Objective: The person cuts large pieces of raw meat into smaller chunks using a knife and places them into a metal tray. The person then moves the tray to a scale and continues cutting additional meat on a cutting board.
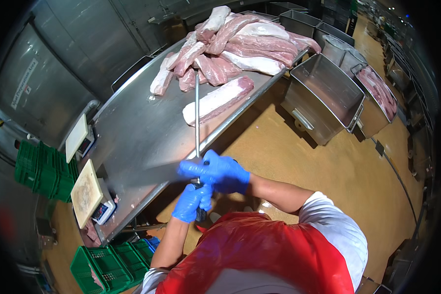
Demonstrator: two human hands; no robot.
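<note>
My left hand (pixel 191 202), in a blue glove, is closed round the black handle of a honing steel (pixel 197 120). Its long metal rod points away from me over the table. Just above, my blue-gloved right hand (pixel 223 172) grips a knife (pixel 142 175), whose handle is hidden in the fist. The wide blade is blurred and extends left across the steel near its base. Beyond the hands, a single slab of pork loin (pixel 218 100) with white fat lies on the metal table (pixel 132 130), partly behind the rod. A large heap of pork loins (pixel 250 41) covers the far end.
Two scales with pale boards (pixel 86 192) (pixel 77 137) stand along the table's left side. Green crates (pixel 105 267) sit at lower left, with more green crates (pixel 44 169) farther left. Metal bins (pixel 323 98) line the right, one holding meat (pixel 377 90). A cable (pixel 399 179) hangs at far right.
</note>
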